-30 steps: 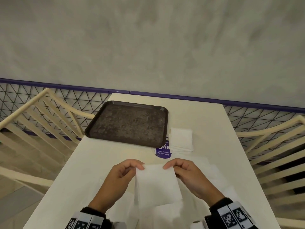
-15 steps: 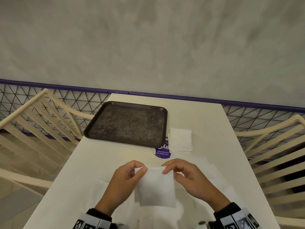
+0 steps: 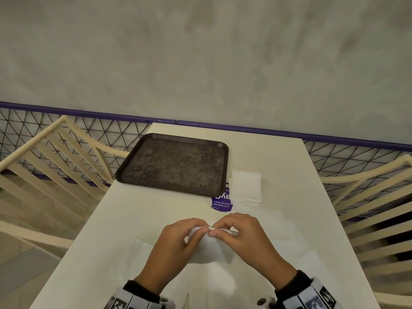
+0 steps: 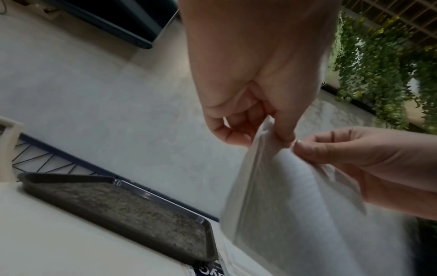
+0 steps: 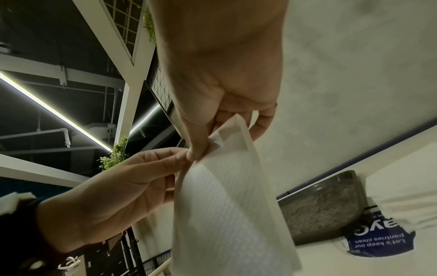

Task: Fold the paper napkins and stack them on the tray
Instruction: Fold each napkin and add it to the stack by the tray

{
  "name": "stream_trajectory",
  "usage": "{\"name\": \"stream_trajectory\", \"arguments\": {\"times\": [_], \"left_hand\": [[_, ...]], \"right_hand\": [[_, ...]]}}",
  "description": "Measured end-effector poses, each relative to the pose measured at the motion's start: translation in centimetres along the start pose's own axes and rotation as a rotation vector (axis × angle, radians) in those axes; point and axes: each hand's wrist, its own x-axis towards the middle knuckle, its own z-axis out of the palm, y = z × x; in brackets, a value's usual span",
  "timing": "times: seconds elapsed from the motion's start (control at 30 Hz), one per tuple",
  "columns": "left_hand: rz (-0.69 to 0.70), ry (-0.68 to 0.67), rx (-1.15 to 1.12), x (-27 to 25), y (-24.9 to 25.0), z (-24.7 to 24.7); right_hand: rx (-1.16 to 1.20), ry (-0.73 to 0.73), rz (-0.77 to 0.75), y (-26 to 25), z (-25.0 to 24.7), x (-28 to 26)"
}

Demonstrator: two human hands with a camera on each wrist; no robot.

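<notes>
Between both hands, napkin (image 3: 209,248) hanging lengthwise

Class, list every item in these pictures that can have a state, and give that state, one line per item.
tray: on the table, nothing on it.
napkin in hand: lifted, hanging, pinched at its top edge.
left hand: pinches the napkin.
right hand: pinches the napkin.
napkin stack: flat beside the tray, untouched.
purple sticker: partly under the tray.
</notes>
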Motion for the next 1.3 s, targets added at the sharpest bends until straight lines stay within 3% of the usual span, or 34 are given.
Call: {"name": "stream_trajectory", "arguments": {"times": [0.63, 1.07, 1.23, 1.3], "left_hand": [[-0.028, -0.001, -0.054, 0.0, -0.4, -0.1], [-0.283, 0.112, -0.296, -0.2, -2.5, -1.3], [-0.324, 0.07, -0.388, 0.1, -2.5, -1.1], [-0.338, 0.042, -0.406, 0.2, -2.6, -1.1]], "right_hand": [[-0.063, -0.026, -0.019, 0.1, -0.3, 0.0], [0.232, 0.103, 0.205, 3.0, -2.2, -0.7], [0.204, -0.202, 0.282, 5.3, 0.3, -0.4], [0.206, -0.242, 0.293, 5.9, 1.2, -0.2]]}}
